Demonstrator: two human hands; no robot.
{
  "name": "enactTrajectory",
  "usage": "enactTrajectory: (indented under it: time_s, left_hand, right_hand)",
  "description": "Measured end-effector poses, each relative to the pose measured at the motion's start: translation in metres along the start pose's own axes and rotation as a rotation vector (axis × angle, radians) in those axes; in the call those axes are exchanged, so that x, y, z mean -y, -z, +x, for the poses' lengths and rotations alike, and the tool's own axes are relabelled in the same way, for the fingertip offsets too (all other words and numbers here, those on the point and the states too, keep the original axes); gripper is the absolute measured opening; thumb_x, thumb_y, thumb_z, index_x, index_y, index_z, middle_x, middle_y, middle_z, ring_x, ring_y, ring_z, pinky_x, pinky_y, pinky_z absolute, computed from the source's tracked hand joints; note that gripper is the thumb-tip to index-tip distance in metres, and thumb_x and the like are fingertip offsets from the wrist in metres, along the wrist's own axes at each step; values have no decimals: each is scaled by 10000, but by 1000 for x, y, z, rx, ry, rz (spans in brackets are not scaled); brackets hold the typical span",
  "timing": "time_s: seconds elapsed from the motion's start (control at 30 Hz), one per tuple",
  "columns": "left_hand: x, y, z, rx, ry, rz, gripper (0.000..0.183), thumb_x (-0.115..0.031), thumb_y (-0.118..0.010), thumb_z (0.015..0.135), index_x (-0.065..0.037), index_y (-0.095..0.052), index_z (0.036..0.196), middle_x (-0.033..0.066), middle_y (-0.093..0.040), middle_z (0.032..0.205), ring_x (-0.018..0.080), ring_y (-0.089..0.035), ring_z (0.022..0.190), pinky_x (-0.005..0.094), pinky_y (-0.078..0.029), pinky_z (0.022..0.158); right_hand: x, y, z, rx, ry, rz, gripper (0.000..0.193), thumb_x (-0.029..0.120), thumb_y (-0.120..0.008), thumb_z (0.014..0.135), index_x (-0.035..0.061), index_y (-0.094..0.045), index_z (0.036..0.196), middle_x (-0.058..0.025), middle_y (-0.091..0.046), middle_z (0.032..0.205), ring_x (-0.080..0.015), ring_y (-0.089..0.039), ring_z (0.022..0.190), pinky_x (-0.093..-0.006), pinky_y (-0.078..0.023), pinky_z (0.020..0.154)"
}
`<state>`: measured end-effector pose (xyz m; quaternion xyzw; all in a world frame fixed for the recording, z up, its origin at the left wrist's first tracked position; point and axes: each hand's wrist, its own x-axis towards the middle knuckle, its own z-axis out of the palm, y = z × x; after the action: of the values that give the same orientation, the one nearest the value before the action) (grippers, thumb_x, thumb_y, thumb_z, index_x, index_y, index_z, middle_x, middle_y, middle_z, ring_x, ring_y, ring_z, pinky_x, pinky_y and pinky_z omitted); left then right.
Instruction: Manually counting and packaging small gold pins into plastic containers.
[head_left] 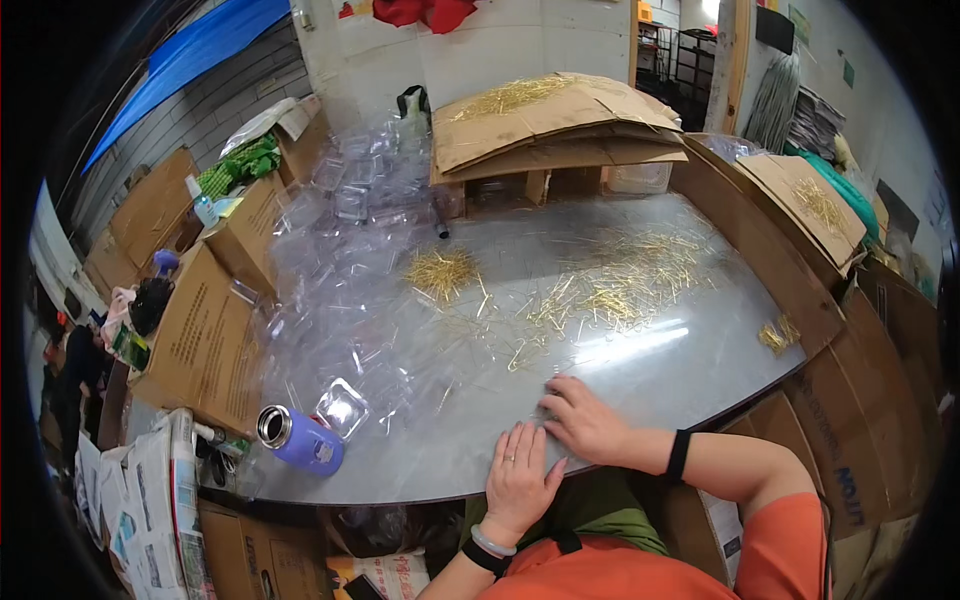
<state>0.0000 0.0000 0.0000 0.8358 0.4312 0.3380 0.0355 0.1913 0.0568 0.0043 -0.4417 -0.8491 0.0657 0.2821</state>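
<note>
My left hand (519,480) lies flat at the near edge of the grey metal table (420,455), its fingers stretched out and a ring on one of them. Just to its right, my right hand (587,420) rests on the tabletop with its fingers bent and apart. Nothing shows in either hand. Beyond them a loose spread of thin gold strips (615,295) covers the middle and right of the table. A denser heap of gold strips (441,274) sits farther left, and a small bunch (777,336) lies near the right edge.
Many clear plastic boxes (350,205) crowd the table's left side. An uncapped purple bottle (312,443) stands near the front left edge. Cardboard sheets (560,120) form a raised cover at the back. Cardboard walls (765,255) border the right side, and a carton (205,340) the left.
</note>
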Motion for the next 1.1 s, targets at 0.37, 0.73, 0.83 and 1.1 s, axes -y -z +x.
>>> enactTrajectory:
  time_s: [0.37,0.73,0.83,1.1]
  left_hand:
    - [19,40,-6,23,214,-29,788,-283,-819,837,78,-439,1424,292,-450,1446,464,-415,1376,549,-348,1151]
    - [23,32,-4,112,190,-49,772,-300,-780,865,98,-425,1423,274,-458,1443,451,-387,1403,580,-274,1187]
    - [19,18,0,129,194,-27,708,-238,-733,901,99,-412,1434,276,-455,1442,446,-371,1419,587,-265,1187]
    - [14,-2,11,75,398,-483,637,-239,-503,1061,60,-247,1562,261,-307,1594,380,-277,1508,529,-176,1242]
  right_hand:
    - [-29,-6,73,187,126,13,445,330,-585,1005,11,-578,1316,-215,-549,1396,-440,-474,1329,-490,-402,1119]
    - [4,36,-11,119,-182,54,760,516,-629,959,-30,-456,1458,-296,-414,1511,-485,-369,1422,-543,-294,1197]
    - [29,38,-21,141,-123,-196,921,638,-589,931,-73,-393,1483,-339,-389,1517,-501,-338,1444,-574,-244,1212]
    - [43,3,-15,74,-151,-189,1010,699,-516,931,-130,-355,1487,-353,-391,1521,-513,-323,1457,-584,-200,1223]
